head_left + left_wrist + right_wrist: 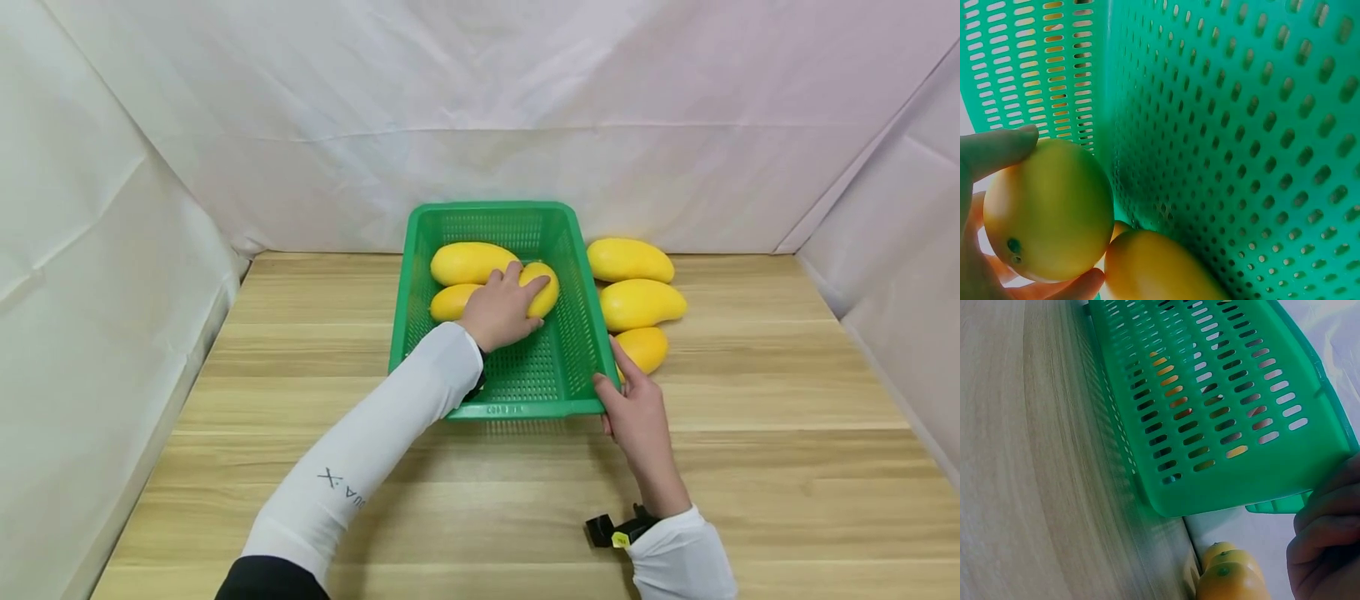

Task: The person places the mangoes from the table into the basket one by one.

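A green perforated plastic basket (pixel 517 409) stands at the back middle of the table. Inside it my left hand (pixel 500 310) grips a yellow mango (pixel 546 287); the left wrist view shows thumb and fingers curled round that mango (pixel 1054 206). Two more mangoes lie to its left in the basket, one at the back (pixel 468 263) and one nearer (pixel 450 302) that is partly covered by the hand. At the basket's near right corner, my right hand (pixel 637 417) holds the rim, thumb on top. The right wrist view has these fingers (pixel 1325 540) at the rim's corner.
Right of the basket, outside it, three mangoes lie in a column: a back one (pixel 630 259), a middle one (pixel 642 303) and a near one (pixel 647 348) beside my right fingers. White cloth (pixel 480 167) hangs behind and at both sides of the wooden table (pixel 780 492).
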Demonstrator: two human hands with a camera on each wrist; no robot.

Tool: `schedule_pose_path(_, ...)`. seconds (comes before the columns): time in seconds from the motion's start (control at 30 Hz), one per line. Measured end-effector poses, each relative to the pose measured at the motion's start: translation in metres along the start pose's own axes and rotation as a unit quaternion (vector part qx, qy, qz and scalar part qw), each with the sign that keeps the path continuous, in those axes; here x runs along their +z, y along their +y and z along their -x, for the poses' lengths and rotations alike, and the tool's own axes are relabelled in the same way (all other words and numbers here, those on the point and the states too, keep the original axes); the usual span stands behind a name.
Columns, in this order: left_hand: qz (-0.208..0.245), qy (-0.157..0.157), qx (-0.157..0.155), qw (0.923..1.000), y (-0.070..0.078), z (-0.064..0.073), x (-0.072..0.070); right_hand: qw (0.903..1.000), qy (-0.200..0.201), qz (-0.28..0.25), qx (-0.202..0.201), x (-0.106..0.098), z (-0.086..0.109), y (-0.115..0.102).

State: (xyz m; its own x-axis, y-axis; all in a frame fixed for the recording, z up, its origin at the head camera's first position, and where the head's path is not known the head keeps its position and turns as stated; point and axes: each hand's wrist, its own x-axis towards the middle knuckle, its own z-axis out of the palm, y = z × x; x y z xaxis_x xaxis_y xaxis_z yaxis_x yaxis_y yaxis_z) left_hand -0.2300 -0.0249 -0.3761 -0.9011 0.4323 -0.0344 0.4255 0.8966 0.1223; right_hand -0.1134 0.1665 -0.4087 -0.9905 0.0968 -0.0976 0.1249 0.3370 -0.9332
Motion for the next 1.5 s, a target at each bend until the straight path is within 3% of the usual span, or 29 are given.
schedule_pose_path(0.17, 0.005, -0.006, 0.007, 0.9999, -0.002, -0.001, -0.001, 0.9999, 0.004, 0.000, -0.011, 0.000, -0.002, -0.002)
schedule_pose_path(0.37, 0.018, -0.048, 0.024, 0.9984, -0.004, 0.001, -0.001, 0.9999, 0.003, -0.002, -0.015, 0.000, -0.001, -0.004)
schedule_pose_path(0.67, 0.050, -0.095, 0.022, 0.9939, -0.005, 0.005, -0.003, 0.9999, 0.004, 0.001, -0.016, 0.000, -0.001, -0.004)
schedule_pose_path(1.2, 0.000, -0.067, 0.011, 0.9977, -0.004, 0.008, -0.005, 0.9999, 0.002, 0.001, -0.011, -0.001, 0.013, -0.033)
schedule_pose_path(1.5, 0.034, -0.075, 0.002, 0.9966, -0.005, 0.006, -0.004, 1.0000, -0.001, 0.000, -0.008, 0.000, 0.013, -0.032)
